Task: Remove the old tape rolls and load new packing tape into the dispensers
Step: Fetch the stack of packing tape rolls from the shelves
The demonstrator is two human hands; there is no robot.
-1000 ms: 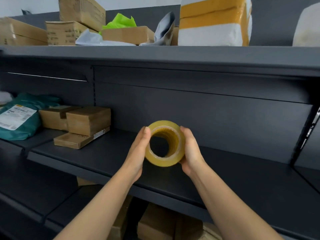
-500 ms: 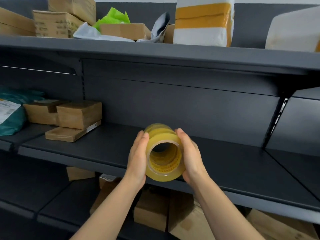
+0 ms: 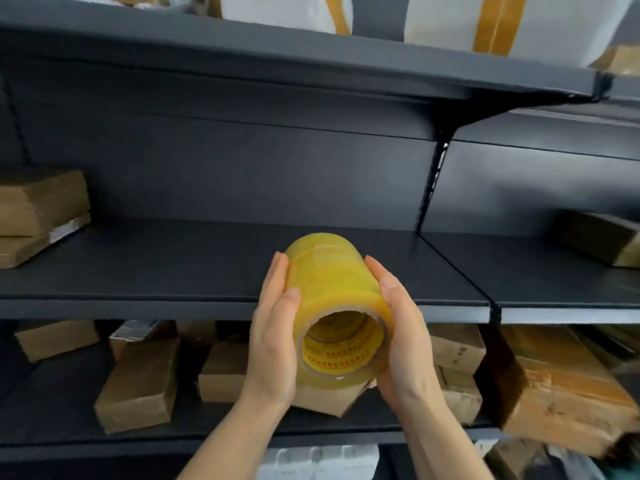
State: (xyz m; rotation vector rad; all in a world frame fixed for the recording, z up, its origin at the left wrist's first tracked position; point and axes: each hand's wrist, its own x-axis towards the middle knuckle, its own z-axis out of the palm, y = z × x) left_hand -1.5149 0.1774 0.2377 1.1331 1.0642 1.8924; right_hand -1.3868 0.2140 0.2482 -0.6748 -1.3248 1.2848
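Stack of yellow tape rolls (image 3: pixel 332 282) carried between my two hands.
My left hand (image 3: pixel 273 337) and right hand (image 3: pixel 405 337) press flat against its opposite sides, fingers nearly straight. The stack's open core tilts toward me, in the air before the dark shelf (image 3: pixel 173 265); cardboard boxes (image 3: pixel 138 386) lie below.
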